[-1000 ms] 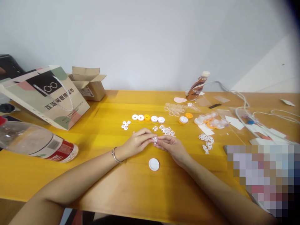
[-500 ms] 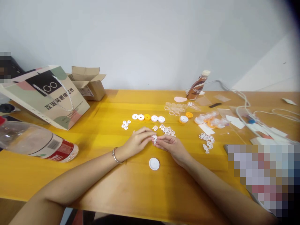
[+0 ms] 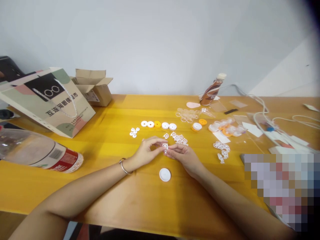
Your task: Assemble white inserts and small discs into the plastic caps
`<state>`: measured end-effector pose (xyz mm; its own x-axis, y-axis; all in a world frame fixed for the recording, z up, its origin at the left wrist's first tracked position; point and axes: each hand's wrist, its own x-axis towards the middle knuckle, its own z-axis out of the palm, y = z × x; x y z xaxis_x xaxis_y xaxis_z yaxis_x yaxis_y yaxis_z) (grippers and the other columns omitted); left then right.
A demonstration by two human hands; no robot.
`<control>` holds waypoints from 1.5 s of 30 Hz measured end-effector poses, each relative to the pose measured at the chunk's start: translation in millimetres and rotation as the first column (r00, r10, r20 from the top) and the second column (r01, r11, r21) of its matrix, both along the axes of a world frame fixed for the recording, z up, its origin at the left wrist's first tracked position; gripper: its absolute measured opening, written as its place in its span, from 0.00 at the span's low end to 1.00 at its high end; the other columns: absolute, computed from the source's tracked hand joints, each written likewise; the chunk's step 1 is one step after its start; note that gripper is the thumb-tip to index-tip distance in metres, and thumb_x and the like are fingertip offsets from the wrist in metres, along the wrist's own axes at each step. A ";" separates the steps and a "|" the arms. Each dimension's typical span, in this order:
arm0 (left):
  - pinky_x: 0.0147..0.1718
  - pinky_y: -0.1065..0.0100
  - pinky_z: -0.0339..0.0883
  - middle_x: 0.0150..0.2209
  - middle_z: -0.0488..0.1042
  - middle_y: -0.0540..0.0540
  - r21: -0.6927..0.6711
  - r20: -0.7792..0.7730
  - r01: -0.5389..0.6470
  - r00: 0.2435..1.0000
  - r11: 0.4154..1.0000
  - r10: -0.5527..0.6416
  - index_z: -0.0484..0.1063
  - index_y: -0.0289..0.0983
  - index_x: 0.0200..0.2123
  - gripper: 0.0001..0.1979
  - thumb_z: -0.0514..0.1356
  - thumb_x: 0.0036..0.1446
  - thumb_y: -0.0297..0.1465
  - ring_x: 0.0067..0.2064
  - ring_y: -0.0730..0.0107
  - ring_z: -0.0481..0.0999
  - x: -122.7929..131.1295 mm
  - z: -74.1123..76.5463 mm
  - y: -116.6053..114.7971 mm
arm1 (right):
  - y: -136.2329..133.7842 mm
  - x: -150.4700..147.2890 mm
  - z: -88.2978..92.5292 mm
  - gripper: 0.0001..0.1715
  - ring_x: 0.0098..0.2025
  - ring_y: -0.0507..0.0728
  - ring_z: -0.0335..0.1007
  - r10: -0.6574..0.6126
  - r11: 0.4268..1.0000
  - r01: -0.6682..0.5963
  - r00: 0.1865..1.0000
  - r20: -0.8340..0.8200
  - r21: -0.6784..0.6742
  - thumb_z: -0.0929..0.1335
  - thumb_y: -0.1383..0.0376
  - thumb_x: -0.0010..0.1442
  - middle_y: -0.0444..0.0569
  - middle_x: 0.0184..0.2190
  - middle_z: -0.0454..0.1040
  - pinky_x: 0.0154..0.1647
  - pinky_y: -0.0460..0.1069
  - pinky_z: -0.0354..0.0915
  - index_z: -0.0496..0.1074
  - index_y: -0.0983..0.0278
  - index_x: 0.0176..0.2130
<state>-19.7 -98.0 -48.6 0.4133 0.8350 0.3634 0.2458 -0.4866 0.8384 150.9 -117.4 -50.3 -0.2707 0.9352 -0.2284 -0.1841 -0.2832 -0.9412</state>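
Between my hands, above the table, is a small white plastic piece with cut-out holes (image 3: 165, 146). My left hand (image 3: 147, 151) pinches it from the left, a bracelet on that wrist. My right hand (image 3: 183, 155) grips its right side and lower edge with thumb and fingers. A round white disc (image 3: 165, 174) lies flat on the table below my hands. Just beyond my fingers lie several similar white cut-out pieces (image 3: 178, 138). Farther back stands a row of white and yellow round discs (image 3: 157, 124). Small white round parts (image 3: 134, 132) sit in a cluster left of the row.
On the left are a large plastic bottle (image 3: 37, 150), a paper bag (image 3: 62, 103) and an open cardboard box (image 3: 100, 90). Clear rings (image 3: 186, 115), a drink bottle (image 3: 212, 90), bagged orange parts (image 3: 226, 126), more white pieces (image 3: 221, 148) and cables (image 3: 260, 110) lie to the right.
My left fingers have shifted slightly on the white piece, and more of it shows between my hands. The things on the table have stayed in place.
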 end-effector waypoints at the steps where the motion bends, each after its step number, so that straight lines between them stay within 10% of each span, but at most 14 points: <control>1: 0.39 0.67 0.66 0.35 0.71 0.44 -0.042 0.019 -0.002 1.000 0.999 0.002 0.69 0.33 0.40 0.12 0.56 0.52 0.30 0.36 0.72 0.71 0.8 -0.1 -0.1 | 0.1 -0.1 -0.2 0.09 0.33 0.50 0.71 0.001 1.000 -0.001 1.000 0.004 0.000 0.72 0.64 0.41 0.44 0.27 0.76 0.42 0.48 0.64 0.73 0.63 0.28; 12: 0.39 0.70 0.64 0.33 0.72 0.45 -0.246 0.113 0.096 0.991 0.965 -0.070 0.68 0.31 0.35 0.07 0.57 0.50 0.26 0.36 0.73 0.70 0.6 8.9 1.6 | -1.3 -1.6 2.5 0.08 0.28 0.48 0.66 0.019 0.997 -0.020 1.000 0.022 0.075 0.72 0.64 0.42 0.43 0.24 0.73 0.35 0.46 0.62 0.71 0.64 0.25; 22: 0.45 0.65 0.62 0.40 0.70 0.44 -0.025 0.030 0.235 0.972 0.972 -0.234 0.68 0.35 0.40 0.10 0.55 0.53 0.29 0.43 0.71 0.69 -2.7 21.0 6.3 | 1.1 1.4 5.2 0.13 0.23 0.45 0.57 0.044 0.999 -0.041 0.990 -0.131 0.029 0.72 0.66 0.42 0.39 0.24 0.67 0.23 0.42 0.53 0.68 0.61 0.30; 32: 0.52 0.59 0.55 0.53 0.61 0.43 0.268 -0.564 0.212 0.825 0.940 -0.025 0.58 0.38 0.52 0.18 0.47 0.58 0.29 0.54 0.65 0.60 -0.5 -0.7 22.3 | 6.8 4.9 4.0 0.10 0.24 0.46 0.56 -0.183 0.975 0.202 0.968 -0.174 0.096 0.72 0.65 0.43 0.41 0.27 0.67 0.26 0.43 0.55 0.70 0.61 0.30; 39: 0.36 0.69 0.63 0.31 0.69 0.46 0.351 -0.564 0.131 0.820 0.927 0.097 0.67 0.35 0.35 0.10 0.47 0.58 0.28 0.35 0.71 0.68 -3.9 0.8 21.5 | 7.3 7.6 5.1 0.16 0.24 0.46 0.59 -0.195 0.974 0.211 0.967 -0.161 0.086 0.71 0.65 0.44 0.39 0.24 0.64 0.28 0.44 0.58 0.70 0.59 0.37; 45: 0.36 0.68 0.64 0.35 0.66 0.45 0.323 -0.475 0.051 0.872 0.945 0.116 0.63 0.36 0.45 0.13 0.46 0.58 0.26 0.35 0.70 0.67 -6.6 -1.3 22.0 | 6.7 7.4 3.4 0.17 0.26 0.48 0.64 -0.196 0.979 0.200 0.976 -0.092 0.039 0.71 0.64 0.43 0.41 0.27 0.68 0.34 0.47 0.62 0.71 0.59 0.37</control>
